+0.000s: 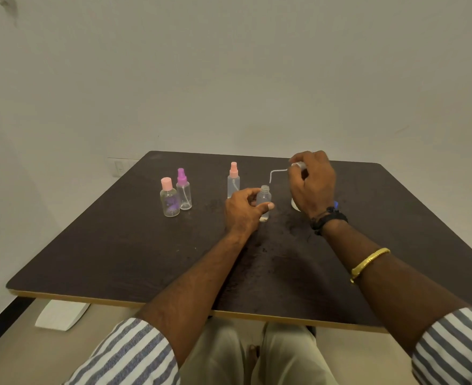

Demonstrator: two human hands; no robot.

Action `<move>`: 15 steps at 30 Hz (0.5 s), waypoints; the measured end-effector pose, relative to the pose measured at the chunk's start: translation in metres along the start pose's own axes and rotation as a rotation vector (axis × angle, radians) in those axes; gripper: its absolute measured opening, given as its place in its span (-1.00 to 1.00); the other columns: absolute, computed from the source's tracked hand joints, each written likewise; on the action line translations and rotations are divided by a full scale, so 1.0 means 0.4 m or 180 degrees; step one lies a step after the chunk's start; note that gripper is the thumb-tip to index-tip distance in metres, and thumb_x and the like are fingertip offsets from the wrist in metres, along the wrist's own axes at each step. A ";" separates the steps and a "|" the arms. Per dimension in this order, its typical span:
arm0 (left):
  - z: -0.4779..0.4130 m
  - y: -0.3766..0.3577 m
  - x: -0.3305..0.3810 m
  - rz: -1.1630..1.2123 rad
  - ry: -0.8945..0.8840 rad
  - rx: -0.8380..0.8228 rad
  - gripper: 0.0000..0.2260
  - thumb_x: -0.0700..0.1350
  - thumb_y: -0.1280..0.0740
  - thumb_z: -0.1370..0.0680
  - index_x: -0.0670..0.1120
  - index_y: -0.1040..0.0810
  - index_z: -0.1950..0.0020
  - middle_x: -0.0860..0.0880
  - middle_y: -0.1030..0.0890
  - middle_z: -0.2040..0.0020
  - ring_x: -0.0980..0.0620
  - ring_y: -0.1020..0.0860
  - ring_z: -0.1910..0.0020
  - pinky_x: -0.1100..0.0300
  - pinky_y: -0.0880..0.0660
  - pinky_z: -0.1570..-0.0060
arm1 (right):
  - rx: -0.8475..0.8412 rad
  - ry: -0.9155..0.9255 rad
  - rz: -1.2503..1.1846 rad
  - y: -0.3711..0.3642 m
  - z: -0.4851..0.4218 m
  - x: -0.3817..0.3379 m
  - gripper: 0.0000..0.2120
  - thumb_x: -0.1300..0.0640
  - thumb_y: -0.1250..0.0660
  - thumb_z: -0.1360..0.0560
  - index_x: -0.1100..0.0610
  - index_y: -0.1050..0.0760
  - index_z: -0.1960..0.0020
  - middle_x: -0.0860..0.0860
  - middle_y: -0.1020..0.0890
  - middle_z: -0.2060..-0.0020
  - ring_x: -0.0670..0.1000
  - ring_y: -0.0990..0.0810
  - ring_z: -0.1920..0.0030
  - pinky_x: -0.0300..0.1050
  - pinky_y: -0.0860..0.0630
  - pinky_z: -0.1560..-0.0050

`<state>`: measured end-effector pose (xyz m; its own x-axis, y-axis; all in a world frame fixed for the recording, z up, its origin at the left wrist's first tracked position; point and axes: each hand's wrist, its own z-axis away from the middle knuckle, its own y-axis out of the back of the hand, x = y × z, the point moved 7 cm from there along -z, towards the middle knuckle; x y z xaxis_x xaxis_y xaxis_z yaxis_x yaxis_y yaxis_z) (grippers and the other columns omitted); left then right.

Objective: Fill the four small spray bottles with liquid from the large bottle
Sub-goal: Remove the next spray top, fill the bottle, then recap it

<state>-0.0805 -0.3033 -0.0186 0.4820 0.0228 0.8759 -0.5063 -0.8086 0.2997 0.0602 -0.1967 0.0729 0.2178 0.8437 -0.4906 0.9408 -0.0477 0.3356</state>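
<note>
My left hand (pixel 243 209) grips an uncapped small clear bottle (pixel 264 198) standing upright on the dark table (pixel 118 245). My right hand (pixel 311 184) wraps around the large bottle, mostly hidden; only its white base (pixel 295 204) and its thin bent spout tube (pixel 275 173) show. The tube's tip hangs just above and right of the open bottle's mouth. Behind it stands a clear spray bottle with a pink sprayer (pixel 233 180). To the left stand a purple-topped spray bottle (pixel 184 190) and a pink-capped bottle (pixel 169 198), side by side.
The table's near edge (pixel 173 302) runs over my lap. A white object (pixel 61 315) lies on the floor under the left front corner. A pale wall stands close behind the table.
</note>
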 end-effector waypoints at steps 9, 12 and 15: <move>-0.001 -0.004 -0.003 -0.0027 0.0017 0.0000 -0.57 -0.03 -0.59 -0.41 -0.12 -0.65 -0.23 -0.05 -0.70 -0.09 0.05 -0.65 -0.01 0.19 -0.61 -0.05 | 0.0273 0.0263 -0.0369 0.030 -0.001 -0.046 -0.86 0.34 -0.24 -0.47 0.23 -0.57 0.13 0.07 -0.52 0.21 -0.09 -0.39 0.27 -0.41 -0.27 0.26; 0.000 -0.004 -0.001 -0.0031 0.0012 0.0008 -0.58 -0.02 -0.59 -0.41 -0.12 -0.65 -0.21 -0.06 -0.71 -0.08 0.06 -0.64 0.00 0.28 -0.56 0.01 | 0.0280 0.0283 -0.0394 0.030 -0.006 -0.050 -0.85 0.31 -0.22 -0.47 0.23 -0.56 0.13 0.09 -0.53 0.21 -0.07 -0.41 0.26 -0.36 -0.29 0.27; 0.001 -0.002 0.004 -0.0026 -0.0011 0.0027 -0.59 -0.03 -0.59 -0.41 -0.12 -0.66 -0.21 -0.03 -0.71 -0.07 0.11 -0.63 0.03 0.36 -0.53 0.05 | 0.0136 0.0367 -0.0347 0.017 -0.003 -0.051 -0.83 0.25 -0.19 -0.47 0.20 -0.56 0.14 0.05 -0.53 0.20 -0.04 -0.43 0.26 -0.22 -0.35 0.26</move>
<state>-0.0790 -0.3030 -0.0178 0.4885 0.0273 0.8721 -0.4963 -0.8134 0.3035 0.0618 -0.2135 0.0861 0.0848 0.9008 -0.4259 0.9679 0.0269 0.2498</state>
